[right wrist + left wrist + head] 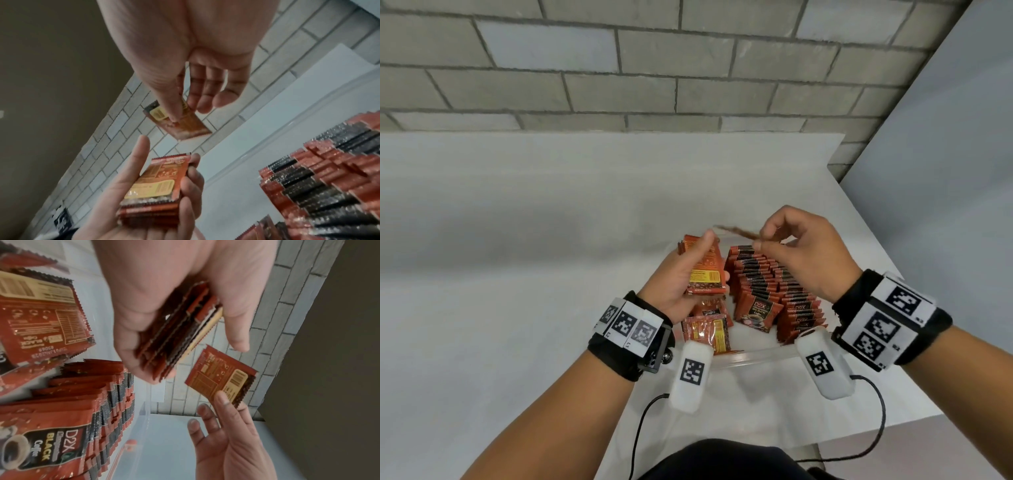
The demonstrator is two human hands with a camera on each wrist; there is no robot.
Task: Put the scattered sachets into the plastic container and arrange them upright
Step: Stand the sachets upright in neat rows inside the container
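Right hand (806, 253) grip pinching single sachet (736, 233) flat, left hand (681, 274) gripping sachet stack (705, 270) upright

Bare workroom: grey block wall (619, 68) behind a plain white table (517, 240)

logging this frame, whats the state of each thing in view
left hand: grips a stack of sachets
stack: held above the container
right hand: pinches one sachet
single sachet: in the air, apart from the stack
rows: upright in the container
loose sachets: lying flat in the container
container: open, partly filled
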